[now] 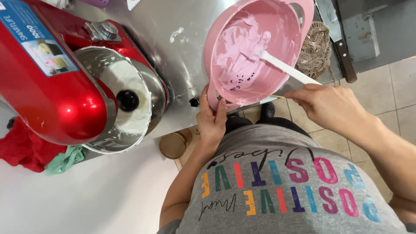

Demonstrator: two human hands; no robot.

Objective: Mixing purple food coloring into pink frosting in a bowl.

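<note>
Your left hand (211,118) clamped on the pink bowl's (255,47) near rim, your right hand (325,104) pinching a thin stick (260,93), white spatula (286,68) resting inside, red mixer (65,73) at left

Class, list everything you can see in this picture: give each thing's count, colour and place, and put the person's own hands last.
bowl: one, pink, tilted at counter edge, smeared with pink cream
spatula: one, white, resting in the bowl
thin stick: one, pale, over the bowl's lower rim
stand mixer: one, red, left, its steel bowl holding white cream
counter: one, steel, under everything
knife: one, brown handle, right
cloths: red and green, lower left
left hand: grips bowl handle
right hand: pinches the stick
</note>
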